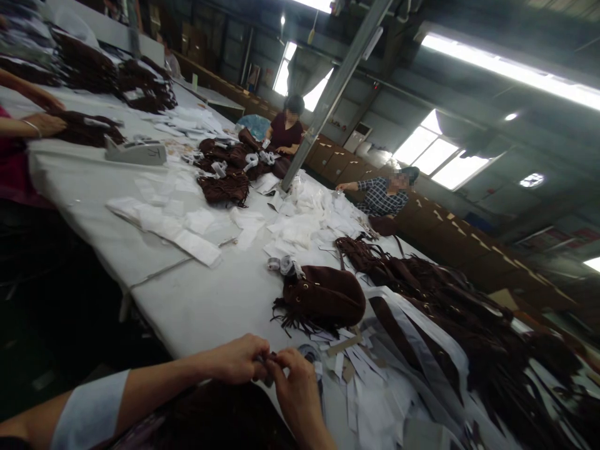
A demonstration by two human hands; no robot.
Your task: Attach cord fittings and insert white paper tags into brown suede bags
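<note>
My left hand (242,359) and my right hand (300,382) meet at the table's near edge. Both are closed, with fingertips pinched together around something small and dark that I cannot make out. Beneath them, against my body, lies a dark brown item (210,422), mostly in shadow. Just beyond my hands a brown fringed bag (323,297) rests on its side, with grey-white wrapped pieces (287,266) at its top. A roll of tape or similar grey ring (308,353) sits close behind my right hand.
Paper strips (359,369) litter the white table (197,306) at right. A long pile of brown fringed bags (450,294) lies beyond them. White sheets (304,212) surround a metal post (337,81). Co-workers (287,128) handle brown pieces across the table and at far left.
</note>
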